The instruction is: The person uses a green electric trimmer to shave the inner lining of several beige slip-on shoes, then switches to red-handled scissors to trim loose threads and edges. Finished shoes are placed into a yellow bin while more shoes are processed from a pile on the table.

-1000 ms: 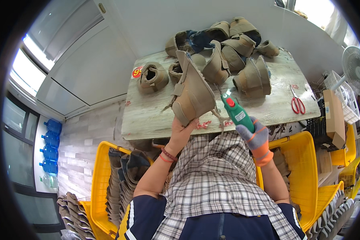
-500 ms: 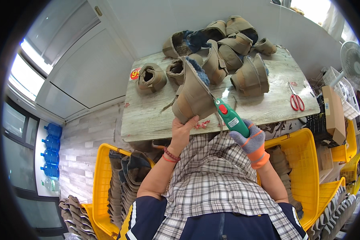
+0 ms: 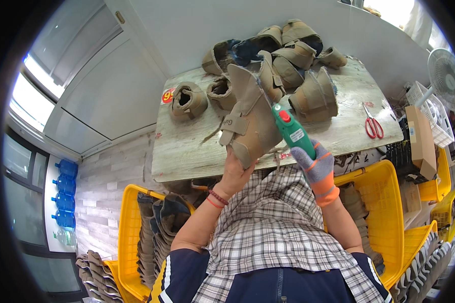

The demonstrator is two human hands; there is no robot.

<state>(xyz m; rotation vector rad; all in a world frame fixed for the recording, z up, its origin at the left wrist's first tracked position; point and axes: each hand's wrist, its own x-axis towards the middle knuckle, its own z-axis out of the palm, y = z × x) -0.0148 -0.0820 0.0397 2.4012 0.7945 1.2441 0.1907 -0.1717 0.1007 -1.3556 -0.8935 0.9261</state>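
Note:
My bare left hand (image 3: 233,170) is closed on the lower end of a tan boot upper (image 3: 250,118), which stands upright above the table's near edge with its strap facing me. In my right hand (image 3: 314,169), gloved in grey and orange, is a green handheld power tool (image 3: 293,132) with a red button. The tool's tip meets or nearly meets the right edge of the boot upper; its working end is too small to make out. Behind, another boot upper (image 3: 316,96) lies on its side, and a rounder one (image 3: 188,101) sits at the left.
The pale wooden table (image 3: 182,146) bears more boot uppers piled at the back and red-handled scissors (image 3: 373,126) at the right. Yellow crates (image 3: 379,202) of boot uppers flank me. A white fan (image 3: 447,78) and a cardboard box (image 3: 419,141) stand at right.
The boot upper has turned in my left hand, so its strap side now shows instead of the blue lining. My right hand and the tool have shifted only slightly.

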